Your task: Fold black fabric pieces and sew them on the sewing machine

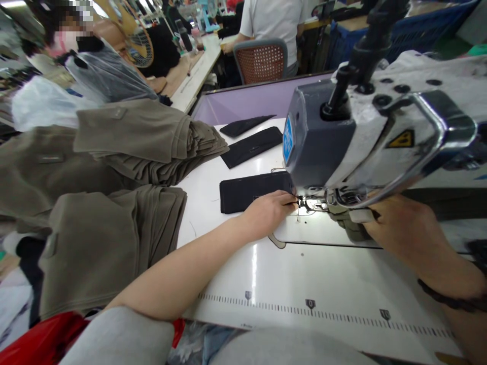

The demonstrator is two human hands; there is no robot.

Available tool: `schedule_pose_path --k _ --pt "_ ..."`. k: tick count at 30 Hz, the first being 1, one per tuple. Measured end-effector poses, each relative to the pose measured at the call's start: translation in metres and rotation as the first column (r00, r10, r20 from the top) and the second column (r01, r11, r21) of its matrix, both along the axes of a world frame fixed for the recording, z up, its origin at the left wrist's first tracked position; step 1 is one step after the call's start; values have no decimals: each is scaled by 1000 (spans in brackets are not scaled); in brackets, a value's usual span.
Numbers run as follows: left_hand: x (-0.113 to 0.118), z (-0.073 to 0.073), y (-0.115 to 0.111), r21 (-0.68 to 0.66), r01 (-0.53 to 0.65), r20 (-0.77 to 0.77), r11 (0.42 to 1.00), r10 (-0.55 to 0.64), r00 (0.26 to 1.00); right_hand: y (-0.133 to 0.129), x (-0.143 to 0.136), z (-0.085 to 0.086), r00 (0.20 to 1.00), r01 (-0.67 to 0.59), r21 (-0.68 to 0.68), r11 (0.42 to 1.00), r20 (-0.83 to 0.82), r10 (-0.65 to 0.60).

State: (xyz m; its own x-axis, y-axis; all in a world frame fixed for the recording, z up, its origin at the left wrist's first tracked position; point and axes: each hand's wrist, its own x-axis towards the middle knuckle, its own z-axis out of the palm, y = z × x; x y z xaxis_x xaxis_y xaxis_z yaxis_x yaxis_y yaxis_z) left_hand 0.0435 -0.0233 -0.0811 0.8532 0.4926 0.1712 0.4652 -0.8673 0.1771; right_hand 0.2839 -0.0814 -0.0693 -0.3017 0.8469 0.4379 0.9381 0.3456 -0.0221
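Note:
My left hand [271,214] rests at the presser foot [302,202] of a sewing machine [319,132], fingers together over the right end of a dark fabric piece [243,192]. Whether it pinches the piece is hidden. On the right, my right hand [405,238] is behind the machine's metal guard, its fingers closed round something light-coloured beside a bunched olive cloth [352,225]; the fingertips are partly hidden. Two more dark pieces [253,147] lie further back on the white table [236,268].
Stacks of olive-brown fabric [91,248] cover the left side, with plastic bags [110,76] behind. A purple partition [243,101] borders the table's back. Beyond it a person in a white shirt [272,20] sits on a chair [262,61]. A blue crate [418,35] stands back right.

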Motion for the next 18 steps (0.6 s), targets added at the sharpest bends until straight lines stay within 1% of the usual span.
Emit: schedule_pose_path --k 4,8,11,15,18 --pt "1 -1 4 -4 -13 4 1000 13 1000 5 2 2 989 68 -63 996 -126 -75" --pt "2 0 5 -11 -23 11 1000 23 1000 10 4 6 945 167 -215 962 -243 -218" --pt "1 -2 5 -2 -19 31 1000 19 999 11 4 9 918 217 -312 925 -258 -302" --pt "-1 -4 4 8 9 49 1000 -9 999 11 5 10 909 238 -361 902 -243 -338" --pt "-1 -4 5 -2 2 53 1000 -2 999 13 5 12 886 263 -403 877 -259 -385"
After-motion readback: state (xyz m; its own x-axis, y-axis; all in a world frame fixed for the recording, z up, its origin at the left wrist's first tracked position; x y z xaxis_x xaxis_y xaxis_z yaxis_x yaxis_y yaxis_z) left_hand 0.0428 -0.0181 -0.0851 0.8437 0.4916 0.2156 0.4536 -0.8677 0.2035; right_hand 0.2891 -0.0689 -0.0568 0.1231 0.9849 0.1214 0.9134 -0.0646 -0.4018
